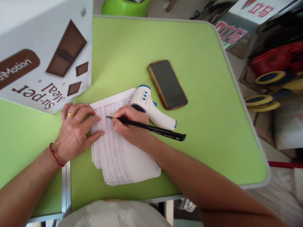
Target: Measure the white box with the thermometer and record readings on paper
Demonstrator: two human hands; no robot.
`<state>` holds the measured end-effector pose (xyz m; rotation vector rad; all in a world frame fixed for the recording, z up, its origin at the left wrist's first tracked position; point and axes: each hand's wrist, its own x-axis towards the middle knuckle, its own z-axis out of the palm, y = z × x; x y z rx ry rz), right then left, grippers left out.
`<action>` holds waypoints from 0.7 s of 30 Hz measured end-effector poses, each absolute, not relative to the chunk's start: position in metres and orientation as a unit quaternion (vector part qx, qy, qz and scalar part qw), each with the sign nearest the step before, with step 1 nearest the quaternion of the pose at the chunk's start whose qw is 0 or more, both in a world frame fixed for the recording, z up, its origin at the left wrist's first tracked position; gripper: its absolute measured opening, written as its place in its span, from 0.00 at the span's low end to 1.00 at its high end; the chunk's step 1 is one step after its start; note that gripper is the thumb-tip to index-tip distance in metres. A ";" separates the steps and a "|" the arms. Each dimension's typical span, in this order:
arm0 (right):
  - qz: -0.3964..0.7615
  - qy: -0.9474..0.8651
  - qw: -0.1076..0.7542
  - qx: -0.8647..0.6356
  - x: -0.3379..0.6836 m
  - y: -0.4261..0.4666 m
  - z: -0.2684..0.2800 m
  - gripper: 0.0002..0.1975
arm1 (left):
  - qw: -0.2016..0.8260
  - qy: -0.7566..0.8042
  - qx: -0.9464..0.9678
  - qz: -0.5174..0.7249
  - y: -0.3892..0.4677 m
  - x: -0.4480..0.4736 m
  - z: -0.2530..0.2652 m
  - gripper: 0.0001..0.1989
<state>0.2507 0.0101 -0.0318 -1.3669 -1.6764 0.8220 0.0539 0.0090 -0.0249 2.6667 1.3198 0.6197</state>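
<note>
Your right grip (132, 133) clasps the pen (153, 128); your left grip (75, 130), spread and empty, rests on the paper (139, 157), which could slip if that pressure eases.

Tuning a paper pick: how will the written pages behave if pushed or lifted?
The written pages look thin, so probably light and floppy at a lifted corner. Staggered edges suggest they may slide apart if pushed; whether they're bound is unclear.
</note>
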 end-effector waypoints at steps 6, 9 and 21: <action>0.297 -0.669 0.410 -0.544 0.250 0.010 -0.033 0.05 | 0.049 0.432 0.877 0.205 0.009 0.054 -0.024 0.11; 0.288 -0.672 0.408 -0.546 0.250 0.010 -0.033 0.04 | 0.048 0.429 0.879 0.201 0.009 0.053 -0.024 0.11; 0.299 -0.665 0.416 -0.544 0.252 0.009 -0.033 0.05 | 0.050 0.434 0.878 0.197 0.009 0.054 -0.023 0.11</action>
